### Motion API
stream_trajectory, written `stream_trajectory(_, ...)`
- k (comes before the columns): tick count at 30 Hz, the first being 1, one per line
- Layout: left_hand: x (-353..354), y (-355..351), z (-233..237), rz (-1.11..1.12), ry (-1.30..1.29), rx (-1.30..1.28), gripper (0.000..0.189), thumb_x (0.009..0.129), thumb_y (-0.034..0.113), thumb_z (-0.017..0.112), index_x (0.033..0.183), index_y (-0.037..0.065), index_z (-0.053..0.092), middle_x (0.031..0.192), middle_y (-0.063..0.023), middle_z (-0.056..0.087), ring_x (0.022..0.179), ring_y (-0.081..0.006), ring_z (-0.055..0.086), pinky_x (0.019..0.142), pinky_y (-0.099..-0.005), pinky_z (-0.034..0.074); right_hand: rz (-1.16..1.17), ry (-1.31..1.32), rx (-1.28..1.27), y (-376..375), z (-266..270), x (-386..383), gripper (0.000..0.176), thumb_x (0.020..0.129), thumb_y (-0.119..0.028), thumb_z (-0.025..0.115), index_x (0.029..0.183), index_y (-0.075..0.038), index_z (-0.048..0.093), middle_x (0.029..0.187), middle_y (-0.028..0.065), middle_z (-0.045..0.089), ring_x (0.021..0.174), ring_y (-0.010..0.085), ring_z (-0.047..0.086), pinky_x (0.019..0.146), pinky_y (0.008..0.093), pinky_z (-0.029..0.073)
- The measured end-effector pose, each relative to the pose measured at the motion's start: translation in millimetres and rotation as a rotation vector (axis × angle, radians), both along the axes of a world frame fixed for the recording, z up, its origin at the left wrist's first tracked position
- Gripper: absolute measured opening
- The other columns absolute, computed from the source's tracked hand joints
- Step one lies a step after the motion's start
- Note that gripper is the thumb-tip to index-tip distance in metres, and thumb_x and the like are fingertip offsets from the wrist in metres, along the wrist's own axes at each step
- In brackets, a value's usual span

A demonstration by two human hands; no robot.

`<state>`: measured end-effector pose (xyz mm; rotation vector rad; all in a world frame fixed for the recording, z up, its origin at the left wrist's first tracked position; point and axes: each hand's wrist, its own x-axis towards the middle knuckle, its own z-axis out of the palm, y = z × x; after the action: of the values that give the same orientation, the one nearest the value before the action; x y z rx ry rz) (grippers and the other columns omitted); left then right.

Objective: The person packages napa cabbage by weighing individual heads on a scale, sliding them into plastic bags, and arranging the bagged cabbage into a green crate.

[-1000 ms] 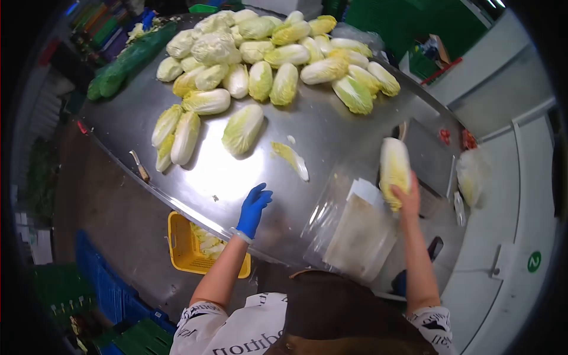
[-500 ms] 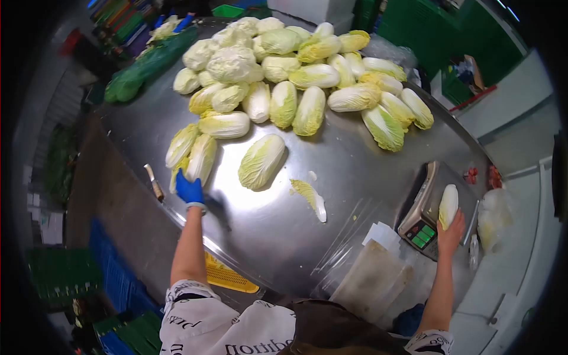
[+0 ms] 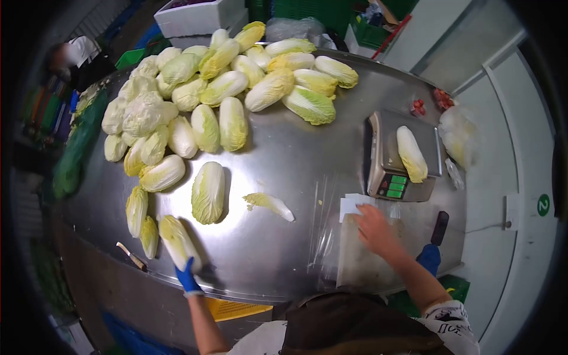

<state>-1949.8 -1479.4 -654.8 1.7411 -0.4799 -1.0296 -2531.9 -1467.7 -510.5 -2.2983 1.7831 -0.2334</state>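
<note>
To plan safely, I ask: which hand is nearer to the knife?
Left. The left hand grips a cabbage near the knife; the right hand is farther across, at the white papers.

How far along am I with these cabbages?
Some trimming looks done, going by the loose leaf, and one cabbage already lies on the lit scale. In hand: your left hand has another cabbage at the table edge, while your right hand is at the papers. Apparently left: the big pile and the few nearer ones. I can't tell which are trimmed.
</note>
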Motion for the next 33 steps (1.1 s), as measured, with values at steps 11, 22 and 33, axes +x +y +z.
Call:
stream_trajectory(11,-48.6,-45.8,63.5,-0.322,-0.570,-0.127,0.050,0.083,0.012,0.069,0.126,-0.002,0.049,0.125,-0.0143,0.053,0.114,-0.0219,0.051,0.098,-0.0337,0.039,0.132,-0.257,0.181,15.9,-46.1,69.8,0.039,0.072,-0.007,0.062,0.110,-0.001,0.057,0.122,0.0182,0.050,0.114,0.0356,0.046,0.097,0.0437,0.039)
stream_trajectory(22,156.2,-384.7,25.9,-0.358,-1.193,-0.182,0.090,0.065,0.020,0.080,0.138,0.000,0.032,0.135,-0.0239,0.043,0.125,-0.0369,0.041,0.105,-0.0398,0.034,-0.061,-0.200,0.257,-2.9,-40.2,49.0,0.027,0.079,-0.008,0.058,0.106,-0.005,0.059,0.116,0.0106,0.056,0.109,0.0286,0.052,0.092,0.0387,0.045)
stream_trajectory(33,220.2,-426.4,-29.1,-0.708,-0.808,-0.051,0.072,0.052,0.013,0.085,0.116,-0.001,0.054,0.109,-0.0133,0.062,0.097,-0.0234,0.059,0.086,-0.0349,0.047,0.182,-0.196,0.310,-63.6,-61.4,92.6,0.029,0.080,-0.012,0.058,0.108,-0.004,0.057,0.110,0.0082,0.057,0.098,0.0251,0.056,0.085,0.0336,0.047)
